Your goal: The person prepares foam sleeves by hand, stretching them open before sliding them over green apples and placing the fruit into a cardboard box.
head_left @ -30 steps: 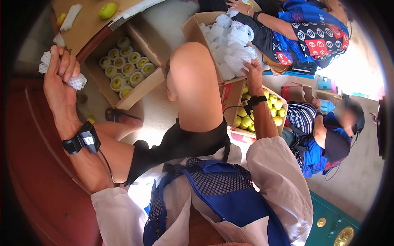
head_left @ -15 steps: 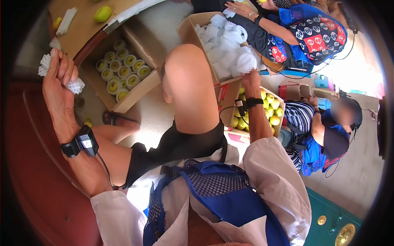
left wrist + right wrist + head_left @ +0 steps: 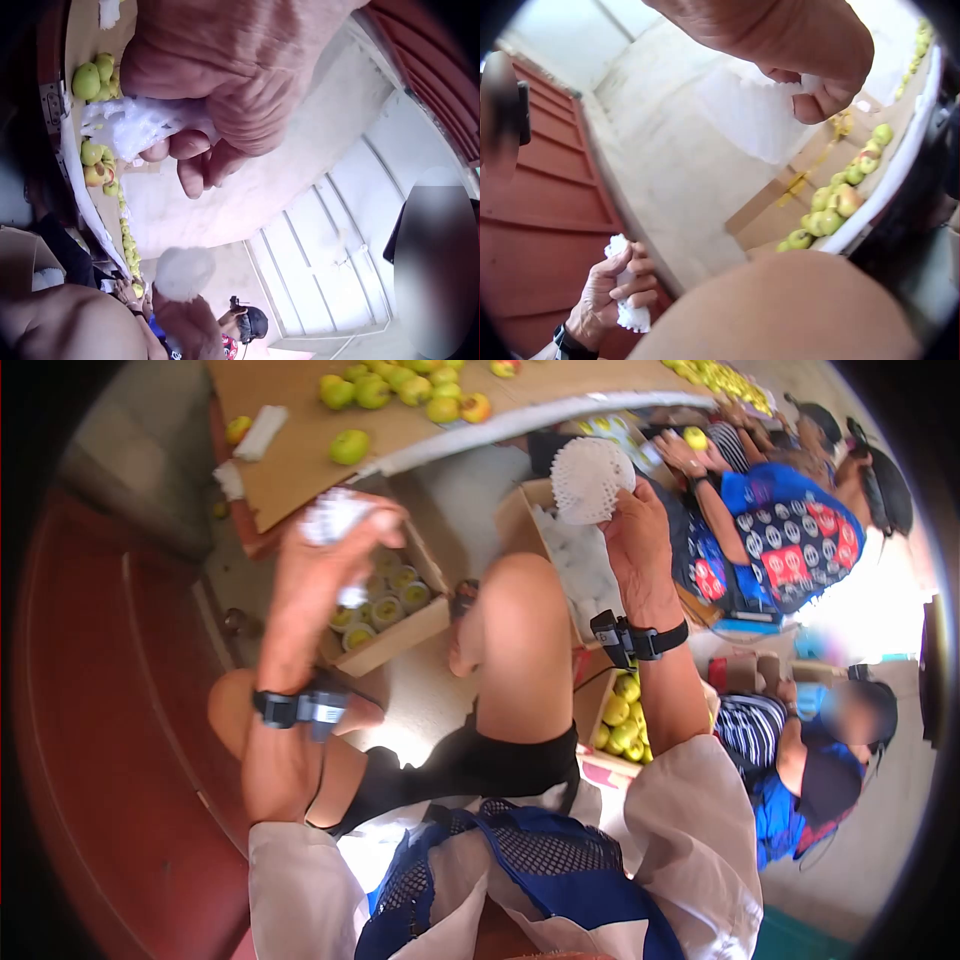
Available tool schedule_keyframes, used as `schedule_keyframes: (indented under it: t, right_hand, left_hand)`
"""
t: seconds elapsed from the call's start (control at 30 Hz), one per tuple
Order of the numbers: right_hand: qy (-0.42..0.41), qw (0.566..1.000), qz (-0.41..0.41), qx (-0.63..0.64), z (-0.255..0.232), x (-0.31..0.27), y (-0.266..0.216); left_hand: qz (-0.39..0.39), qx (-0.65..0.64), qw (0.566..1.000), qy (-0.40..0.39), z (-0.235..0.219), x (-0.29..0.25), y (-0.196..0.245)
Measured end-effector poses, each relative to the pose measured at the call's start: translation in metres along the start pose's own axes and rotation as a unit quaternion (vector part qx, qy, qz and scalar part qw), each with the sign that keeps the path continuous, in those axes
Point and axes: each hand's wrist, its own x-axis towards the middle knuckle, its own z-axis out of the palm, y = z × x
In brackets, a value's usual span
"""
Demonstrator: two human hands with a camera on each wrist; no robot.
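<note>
In the head view my left hand (image 3: 325, 575), somewhat blurred, holds a crumpled white foam net (image 3: 335, 518) above the box of netted fruit (image 3: 385, 610). The left wrist view shows that foam net (image 3: 139, 127) gripped in the palm with fingers curled round it. My right hand (image 3: 640, 530) pinches a flat, round white foam net (image 3: 592, 480) by its edge, above a box of white foam nets (image 3: 580, 560). In the right wrist view the pinched net (image 3: 754, 116) hangs from thumb and fingertips.
Green and reddish fruit (image 3: 372, 392) lies on the cardboard-covered table (image 3: 300, 475) at the top, beside a white foam piece (image 3: 262, 432). An open box of green fruit (image 3: 622, 725) stands below my right forearm. Other people sit at the right. A red panel (image 3: 110, 690) fills the left side.
The right hand has lifted a foam net out of the box and raised it. My left hand has moved right, still holding its net, and the head view has shifted, showing more of the table.
</note>
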Motion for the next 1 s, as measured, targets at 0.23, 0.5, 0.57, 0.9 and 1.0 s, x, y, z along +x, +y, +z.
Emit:
schedule_keyframes:
  t: [0.23,0.5,0.57,0.9,1.0]
  right_hand:
    - [-0.021,0.95,-0.2,-0.24,0.165,0.007,-0.002]
    - [-0.095,0.886,-0.363,-0.273,0.254,-0.037,0.023]
    - [-0.105,0.889,-0.358,-0.265,0.258,-0.04,0.039]
    - [-0.17,0.969,0.11,0.141,0.247,-0.024,0.074]
    - [-0.189,0.957,0.167,0.142,0.243,-0.03,0.077]
  left_hand:
    - [0.098,-0.04,0.986,0.125,0.037,0.009,0.0]
    - [0.02,-0.122,0.974,0.188,-0.025,0.023,0.001]
    - [0.039,-0.163,0.965,0.203,-0.037,0.023,-0.013]
    - [0.026,-0.321,0.915,0.245,-0.076,0.011,-0.026]
    - [0.028,-0.362,0.901,0.237,-0.086,0.014,-0.037]
